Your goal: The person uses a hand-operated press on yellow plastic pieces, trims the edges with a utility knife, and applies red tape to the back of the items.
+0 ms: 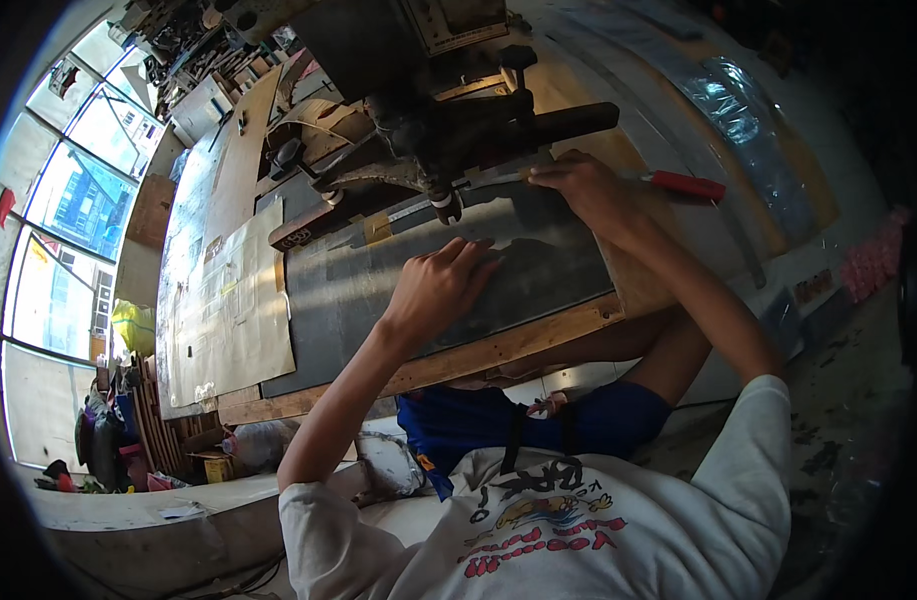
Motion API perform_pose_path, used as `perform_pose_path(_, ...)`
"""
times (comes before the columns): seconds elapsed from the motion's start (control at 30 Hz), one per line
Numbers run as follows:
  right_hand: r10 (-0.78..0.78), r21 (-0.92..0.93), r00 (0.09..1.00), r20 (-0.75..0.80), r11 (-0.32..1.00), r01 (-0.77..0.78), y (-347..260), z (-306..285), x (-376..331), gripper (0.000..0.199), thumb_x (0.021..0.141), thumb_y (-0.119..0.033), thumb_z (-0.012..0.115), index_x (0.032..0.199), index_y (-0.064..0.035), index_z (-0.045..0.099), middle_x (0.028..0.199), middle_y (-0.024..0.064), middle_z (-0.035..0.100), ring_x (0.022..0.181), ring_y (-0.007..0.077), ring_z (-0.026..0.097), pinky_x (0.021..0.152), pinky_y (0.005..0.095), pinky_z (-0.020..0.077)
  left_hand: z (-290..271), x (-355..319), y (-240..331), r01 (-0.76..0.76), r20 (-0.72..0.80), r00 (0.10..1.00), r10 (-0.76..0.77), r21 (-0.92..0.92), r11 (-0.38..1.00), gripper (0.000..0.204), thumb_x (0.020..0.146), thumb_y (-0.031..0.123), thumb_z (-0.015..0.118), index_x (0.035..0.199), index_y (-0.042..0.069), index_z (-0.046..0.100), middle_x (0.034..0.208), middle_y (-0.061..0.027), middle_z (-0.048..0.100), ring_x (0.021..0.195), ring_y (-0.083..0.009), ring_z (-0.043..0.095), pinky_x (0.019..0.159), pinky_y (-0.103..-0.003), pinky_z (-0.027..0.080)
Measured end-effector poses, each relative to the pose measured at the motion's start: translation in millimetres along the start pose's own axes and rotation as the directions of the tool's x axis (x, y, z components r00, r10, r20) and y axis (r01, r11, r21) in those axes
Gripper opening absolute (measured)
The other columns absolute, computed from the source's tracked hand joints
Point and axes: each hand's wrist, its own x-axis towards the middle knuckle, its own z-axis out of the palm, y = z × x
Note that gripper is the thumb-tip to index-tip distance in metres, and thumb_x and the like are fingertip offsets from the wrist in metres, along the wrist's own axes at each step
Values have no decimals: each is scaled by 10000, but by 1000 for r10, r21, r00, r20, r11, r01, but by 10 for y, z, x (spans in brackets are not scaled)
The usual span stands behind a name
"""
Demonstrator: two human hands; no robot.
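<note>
In the head view, a dark metal sheet (478, 265) is seen lying flat on a wooden bench (498, 350), with its far edge pushed under the head of a heavy machine (438, 130). All places below are given from that machine.

The left hand (433, 290) is laid on the sheet just in front of the machine head, palm down and fingers spread, gripping nothing. It appears to be pressed there so that the sheet is kept flat and cannot slide while its far edge sits under the head.

The right hand (583, 190) is placed to the right of the machine head, at the sheet's far edge, with its fingers bent down onto that edge. Whether something thin is pinched under the fingertips cannot be told. A tool with a red handle (686, 184) lies just beyond the hand, farther right of the machine, touching or nearly touching it; the hand does not seem to be closed around the handle. The edge is probably being steadied there, close to where the machine bears on it.

To the left of the machine, pale boards (233, 300) are laid flat on the same bench, apart from both hands.
</note>
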Motion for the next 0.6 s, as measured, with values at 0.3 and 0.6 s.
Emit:
perform_pose_path(0.3,-152,10,985,-81,988,153,-111,-55,-85,328,817,64,583,1103,-30,713,1147,91,697,1102,268,630,961,377,535,143,237,294,108,-79,992,-96,165,980,495,934,366,658,1285,21,613,945,-131,678,731,-287,712,598,-384,573)
perform_pose_path(0.6,165,185,984,-69,971,-150,5,-121,-151,354,828,-197,760,1106,5,677,1084,173,642,1001,330,647,878,404,536,223,313,213,161,-39,987,-158,92,983,518,936,341,598,1332,9,563,1001,-155,681,656,-294,713,540,-389,570)
